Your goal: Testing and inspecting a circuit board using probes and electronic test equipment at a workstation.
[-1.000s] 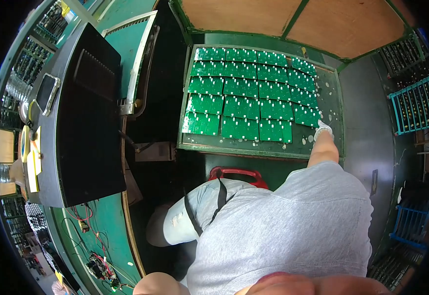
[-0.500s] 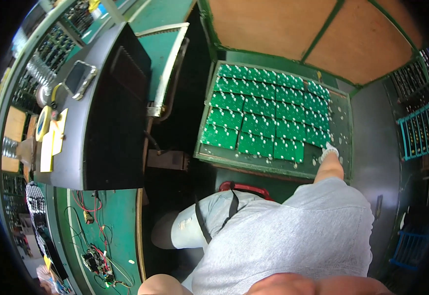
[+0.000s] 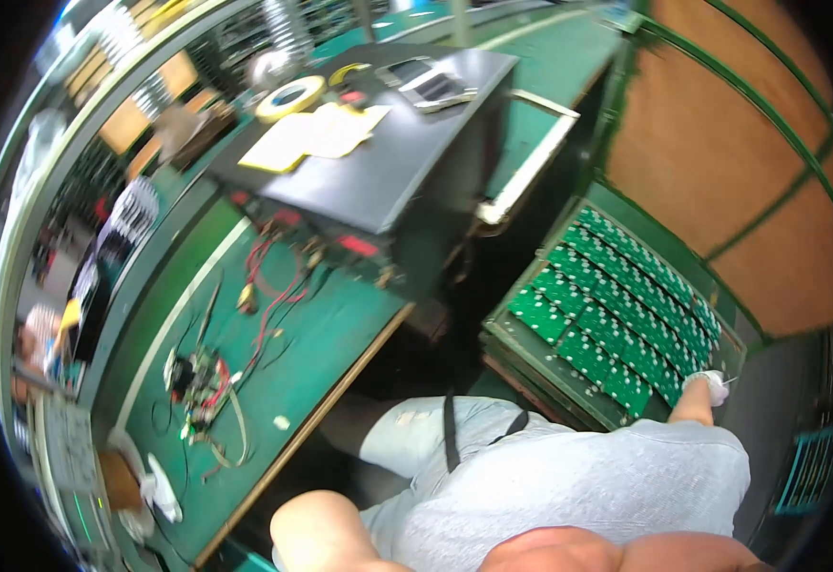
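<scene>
My right arm reaches out to the right, and its hand [image 3: 715,386], in a white glove or covering, is at the near right corner of a spread of green circuit boards [image 3: 617,315]. The hand is small and blurred, so its fingers and anything in them cannot be made out. The boards lie in overlapping rows, dotted with pale spots, on a green-edged table [image 3: 519,355]. My bare left arm [image 3: 321,529] is bent at the lower edge, with its hand out of view.
On the left, a green workbench [image 3: 330,334] carries tangled wires and a small electronic assembly [image 3: 202,386]. A black box [image 3: 378,181] bears a phone-like device [image 3: 426,84], yellow papers [image 3: 311,133] and a tape roll [image 3: 290,98]. Brown panels [image 3: 702,143] stand beyond the boards. A blue rack [image 3: 812,472] is far right.
My view has swung left, so the boards shift right and more of the workbench shows. My right hand remains by the boards' near right corner. More of my left arm shows.
</scene>
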### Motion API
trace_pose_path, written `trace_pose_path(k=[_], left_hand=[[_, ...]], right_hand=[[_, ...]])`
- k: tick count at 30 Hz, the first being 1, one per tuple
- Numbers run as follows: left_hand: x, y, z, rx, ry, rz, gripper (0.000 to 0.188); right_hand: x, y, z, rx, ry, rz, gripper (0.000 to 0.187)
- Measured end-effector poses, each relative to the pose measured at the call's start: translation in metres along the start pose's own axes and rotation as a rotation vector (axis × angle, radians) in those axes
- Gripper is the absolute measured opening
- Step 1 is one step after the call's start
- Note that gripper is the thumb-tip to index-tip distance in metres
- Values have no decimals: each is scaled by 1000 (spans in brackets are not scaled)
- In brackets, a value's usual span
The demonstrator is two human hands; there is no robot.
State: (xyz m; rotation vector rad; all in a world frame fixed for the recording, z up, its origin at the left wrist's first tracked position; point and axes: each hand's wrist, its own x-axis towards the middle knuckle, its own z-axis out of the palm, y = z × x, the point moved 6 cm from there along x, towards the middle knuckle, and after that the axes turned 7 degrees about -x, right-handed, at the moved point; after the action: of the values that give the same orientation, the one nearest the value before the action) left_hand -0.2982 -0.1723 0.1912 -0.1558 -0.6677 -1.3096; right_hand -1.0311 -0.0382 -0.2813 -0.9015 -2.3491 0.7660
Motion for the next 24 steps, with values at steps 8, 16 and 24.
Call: trace_pose_path(k=[8,16,24], left_hand=[[-54,83,-11,197,-232,266,31],[-54,145,26,49,-1278,499,52],[-135,128,29,633,-356,708,54]], right_hand=[[-194,-261,-112,1083,-599,-614,38],[-397,-304,-341,1543,-781,-1090,26],[-455,-214,-518,1961,-942,-1543,24]])
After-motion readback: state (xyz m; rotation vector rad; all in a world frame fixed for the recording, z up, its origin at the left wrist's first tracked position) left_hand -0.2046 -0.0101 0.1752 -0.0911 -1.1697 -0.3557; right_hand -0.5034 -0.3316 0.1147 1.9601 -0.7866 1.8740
